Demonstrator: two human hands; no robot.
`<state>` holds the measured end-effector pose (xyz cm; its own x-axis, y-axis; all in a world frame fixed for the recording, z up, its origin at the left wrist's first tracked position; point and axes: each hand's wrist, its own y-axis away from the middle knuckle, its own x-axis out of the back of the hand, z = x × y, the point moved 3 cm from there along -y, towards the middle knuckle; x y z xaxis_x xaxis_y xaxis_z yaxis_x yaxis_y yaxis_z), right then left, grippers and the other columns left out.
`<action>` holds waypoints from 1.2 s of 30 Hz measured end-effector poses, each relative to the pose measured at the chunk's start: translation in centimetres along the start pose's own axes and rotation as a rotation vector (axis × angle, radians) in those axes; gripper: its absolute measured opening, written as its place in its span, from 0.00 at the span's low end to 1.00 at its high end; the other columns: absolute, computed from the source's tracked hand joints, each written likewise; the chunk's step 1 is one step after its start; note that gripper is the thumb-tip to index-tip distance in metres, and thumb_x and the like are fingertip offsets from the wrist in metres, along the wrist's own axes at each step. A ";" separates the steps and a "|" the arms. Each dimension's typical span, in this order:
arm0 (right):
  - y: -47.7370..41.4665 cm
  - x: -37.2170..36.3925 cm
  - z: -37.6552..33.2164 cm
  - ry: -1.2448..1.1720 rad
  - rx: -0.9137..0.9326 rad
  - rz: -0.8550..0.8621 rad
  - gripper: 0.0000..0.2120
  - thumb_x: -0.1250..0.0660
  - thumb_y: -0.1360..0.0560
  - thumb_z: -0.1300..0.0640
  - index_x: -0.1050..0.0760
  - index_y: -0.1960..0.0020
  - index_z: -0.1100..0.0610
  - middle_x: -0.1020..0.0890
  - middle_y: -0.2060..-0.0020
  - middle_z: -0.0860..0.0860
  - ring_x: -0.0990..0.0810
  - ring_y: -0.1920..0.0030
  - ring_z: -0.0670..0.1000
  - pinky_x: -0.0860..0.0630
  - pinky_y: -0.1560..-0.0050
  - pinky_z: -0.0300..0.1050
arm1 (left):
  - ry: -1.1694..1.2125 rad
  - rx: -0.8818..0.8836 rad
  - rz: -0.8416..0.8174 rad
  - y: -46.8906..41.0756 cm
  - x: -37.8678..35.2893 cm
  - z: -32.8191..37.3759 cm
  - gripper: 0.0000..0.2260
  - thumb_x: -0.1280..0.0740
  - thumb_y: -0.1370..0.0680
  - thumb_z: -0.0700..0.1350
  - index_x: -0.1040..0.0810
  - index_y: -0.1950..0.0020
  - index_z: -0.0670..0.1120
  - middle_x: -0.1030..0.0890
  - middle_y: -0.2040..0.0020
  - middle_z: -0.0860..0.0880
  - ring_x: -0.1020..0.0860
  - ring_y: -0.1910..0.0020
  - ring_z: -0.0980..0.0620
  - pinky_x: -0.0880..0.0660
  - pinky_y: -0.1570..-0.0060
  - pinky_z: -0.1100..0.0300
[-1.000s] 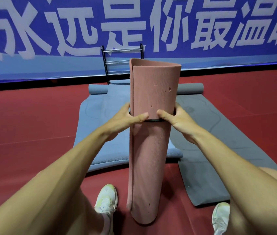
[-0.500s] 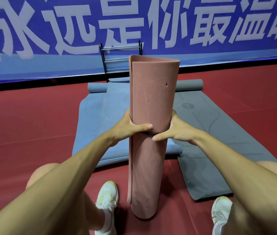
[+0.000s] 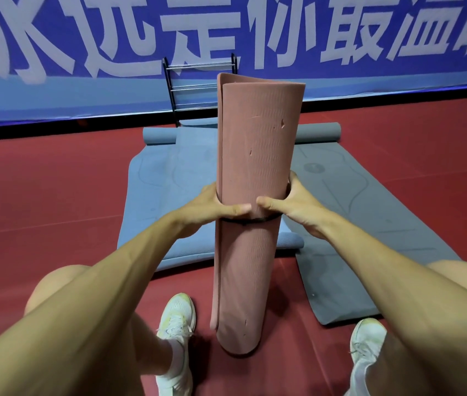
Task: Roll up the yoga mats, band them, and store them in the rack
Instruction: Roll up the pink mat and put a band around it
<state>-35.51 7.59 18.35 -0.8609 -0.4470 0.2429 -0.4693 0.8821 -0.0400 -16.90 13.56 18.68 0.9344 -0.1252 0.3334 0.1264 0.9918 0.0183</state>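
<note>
Rolled pink foam yoga mat (image 3: 258, 172) stands upright on red floor (image 3: 40, 195), left hand (image 3: 212, 208) and right hand (image 3: 292, 205) wrapped around it, thumbs just above thin black band (image 3: 250, 221).

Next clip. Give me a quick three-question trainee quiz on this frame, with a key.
1. True or false: the rolled pink mat stands upright on the red floor.
2. The black band sits: A) at the mat's top end; B) around its middle; C) loose on the floor.
3. Which hand grips the mat: left hand, right hand, or both?
Key: 1 true; 2 B; 3 both.
</note>
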 end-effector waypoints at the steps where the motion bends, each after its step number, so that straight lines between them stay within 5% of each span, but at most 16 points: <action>1: 0.0 -0.3 0.4 0.031 -0.015 -0.040 0.43 0.22 0.34 0.57 0.42 0.27 0.56 0.26 0.36 0.49 0.24 0.41 0.43 0.27 0.46 0.32 | 0.045 -0.007 0.047 -0.1 0.2 0.0 0.39 0.21 0.38 0.56 0.31 0.32 0.47 0.21 0.38 0.49 0.22 0.40 0.54 0.25 0.39 0.56; 6: 0.0 -1.2 1.9 0.087 -0.086 -0.130 0.47 0.19 0.37 0.54 0.42 0.26 0.56 0.27 0.35 0.47 0.25 0.39 0.44 0.27 0.43 0.37 | 0.025 0.032 0.124 -0.1 0.7 -0.8 0.52 0.17 0.44 0.57 0.41 0.28 0.50 0.25 0.35 0.52 0.24 0.38 0.56 0.26 0.38 0.53; 13: 0.3 -1.3 2.5 0.157 -0.125 -0.193 0.43 0.19 0.37 0.59 0.39 0.29 0.56 0.26 0.38 0.46 0.25 0.40 0.44 0.27 0.51 0.31 | -0.065 0.095 -0.055 0.7 -0.6 -2.1 0.27 0.22 0.32 0.40 0.30 0.42 0.59 0.21 0.40 0.54 0.23 0.41 0.59 0.27 0.38 0.57; 18: 0.1 -1.3 3.6 0.172 -0.169 -0.229 0.44 0.19 0.38 0.60 0.38 0.28 0.57 0.24 0.37 0.48 0.25 0.37 0.47 0.28 0.38 0.40 | -0.088 0.114 -0.120 0.8 -0.3 -2.4 0.27 0.23 0.32 0.35 0.29 0.43 0.58 0.20 0.44 0.57 0.22 0.46 0.65 0.25 0.47 0.67; 21: -0.1 -1.1 3.7 0.189 -0.160 -0.182 0.41 0.18 0.39 0.60 0.33 0.31 0.57 0.22 0.39 0.48 0.24 0.39 0.48 0.29 0.41 0.37 | -0.104 0.108 -0.064 0.6 -0.3 -2.9 0.26 0.23 0.34 0.33 0.27 0.46 0.56 0.20 0.49 0.58 0.22 0.55 0.70 0.25 0.56 0.73; 27: 0.1 0.0 3.1 0.131 -0.153 -0.103 0.38 0.17 0.42 0.62 0.27 0.35 0.58 0.19 0.47 0.45 0.22 0.49 0.40 0.28 0.55 0.29 | -0.072 0.120 0.111 -0.1 0.4 -3.7 0.36 0.17 0.42 0.40 0.26 0.36 0.49 0.19 0.44 0.54 0.22 0.43 0.54 0.24 0.42 0.57; 32: -0.1 2.4 0.4 -0.132 -0.046 0.101 0.36 0.19 0.40 0.60 0.27 0.34 0.53 0.20 0.43 0.45 0.21 0.42 0.47 0.22 0.41 0.53 | 0.158 -0.062 0.322 -1.5 0.0 -0.2 0.35 0.19 0.38 0.40 0.27 0.34 0.47 0.19 0.43 0.52 0.20 0.48 0.57 0.23 0.54 0.66; 36: -0.2 3.8 -3.7 -0.298 0.129 0.145 0.36 0.23 0.40 0.49 0.28 0.33 0.48 0.21 0.41 0.42 0.18 0.47 0.43 0.20 0.46 0.54 | 0.236 -0.196 0.309 -3.2 -0.7 4.2 0.33 0.25 0.33 0.57 0.32 0.31 0.54 0.23 0.37 0.53 0.22 0.40 0.55 0.23 0.45 0.57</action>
<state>-37.94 6.31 22.84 -0.9311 -0.3586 -0.0666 -0.3422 0.9222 -0.1803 -19.40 10.62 22.34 0.9859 0.1521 0.0697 -0.1318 0.9628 -0.2359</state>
